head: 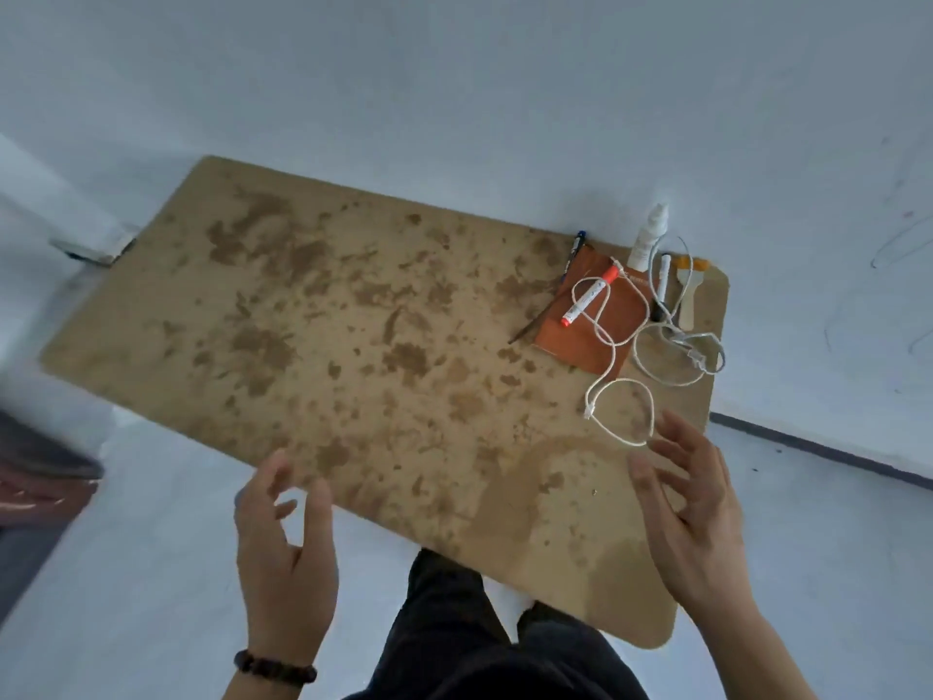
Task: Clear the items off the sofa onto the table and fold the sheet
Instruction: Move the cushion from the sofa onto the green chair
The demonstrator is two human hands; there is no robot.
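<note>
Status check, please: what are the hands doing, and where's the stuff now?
Left hand open, empty. Right hand open, empty, near white cord. Notebook, marker, spray bottle on table, right end. Sheet not in view.

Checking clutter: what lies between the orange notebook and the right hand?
Head view: loops of white string on the table, between notebook and right hand.

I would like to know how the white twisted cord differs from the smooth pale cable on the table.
The white twisted cord looks braided, with a frayed knotted end; the smooth pale cable ends in a plug. The cord crosses the orange-brown notebook and reaches towards the near edge; the cable is coiled on the bare wooden table to its right. Both lie in loose loops.
</note>
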